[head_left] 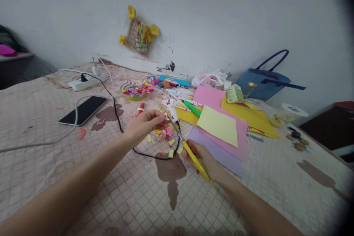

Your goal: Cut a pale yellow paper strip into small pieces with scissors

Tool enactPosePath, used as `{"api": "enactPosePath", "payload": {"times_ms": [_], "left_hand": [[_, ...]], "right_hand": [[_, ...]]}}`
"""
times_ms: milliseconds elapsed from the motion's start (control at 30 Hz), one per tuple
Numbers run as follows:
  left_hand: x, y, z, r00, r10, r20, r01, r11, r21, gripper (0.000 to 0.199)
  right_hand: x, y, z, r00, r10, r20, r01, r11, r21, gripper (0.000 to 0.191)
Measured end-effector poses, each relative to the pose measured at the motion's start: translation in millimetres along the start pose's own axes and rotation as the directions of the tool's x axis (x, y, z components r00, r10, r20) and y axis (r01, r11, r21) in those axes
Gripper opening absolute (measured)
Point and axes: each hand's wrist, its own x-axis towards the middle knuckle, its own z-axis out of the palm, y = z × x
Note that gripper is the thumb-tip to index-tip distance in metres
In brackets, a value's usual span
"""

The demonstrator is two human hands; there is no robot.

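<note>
Step in hand looks like trimming: a small pale yellow paper piece [166, 117] meets the tips of the yellow-handled scissors [197, 162]. Whether the blades bite it, cannot tell.

Doing it well, my judgement: keep the left fingertips back from the blade line, grip the piece by its very edge, snip in short strokes and turn the paper rather than the scissors. Best kept clear of the black cord [117, 114] looping below.

Hands: left hand [146, 123] pinches the piece between thumb and fingers; right hand [201, 156] is wrapped around the scissors' handles, nearer the counter's [132, 199] near edge than the left.

Piece sits at the left fingertips, above the counter's middle, ahead of the right hand and to its left. Glue gun [171, 108] just beyond, toward the far edge. Cut scraps [171, 153] lie below; the pale yellow sheet [218, 125] rests toward the right edge.
</note>
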Motion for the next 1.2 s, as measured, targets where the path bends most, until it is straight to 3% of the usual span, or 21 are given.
{"api": "enactPosePath", "payload": {"times_ms": [500,1200], "left_hand": [[1,0,-3.5,1.0,-0.014,-0.016,0.015,0.999,0.046,0.017],[2,5,-7.7,0.999,-0.044,-0.029,0.045,0.999,0.013,0.017]], "right_hand": [[0,6,-1,0.998,-0.047,0.035,0.045,0.997,0.066,0.013],[1,10,0,0.998,-0.058,0.004,0.058,0.998,-0.032,0.016]]}}
